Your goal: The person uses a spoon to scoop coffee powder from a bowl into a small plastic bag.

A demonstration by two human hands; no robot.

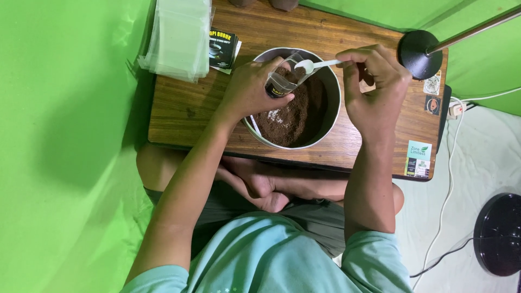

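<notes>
Head view looks straight down on a small clear plastic pouch (283, 81), held tilted over a round metal bowl (332, 116) with its mouth open toward the right. Its lower end carries a dark printed label, and its upper walls are see-through, so the brown powder (293, 116) in the bowl shows behind it. That powder is coarse and dark, heaped toward the left and bottom of the bowl, with a pale patch near the left rim.

Now the left hand (249, 89): fingers curled around the pouch from the left, thumb across its lower end, a firm grip. The right hand (374, 89) is closed too, fingertips pinching the handle of a small white spoon (315, 65). The spoon's bowl sits right at the pouch's open mouth, above the powder; whether it carries any powder I can't make out.

Bowl sits mid-table on a low wooden table (184, 114), with the person cross-legged behind it. Upper left, a stack of empty clear bags (176, 38) hangs over the table's edge, and just beside it lies a dark printed packet (222, 48). Upper right, a black round lamp base (419, 53) stands on the table corner. Green cloth (65, 135) covers the left side.
</notes>
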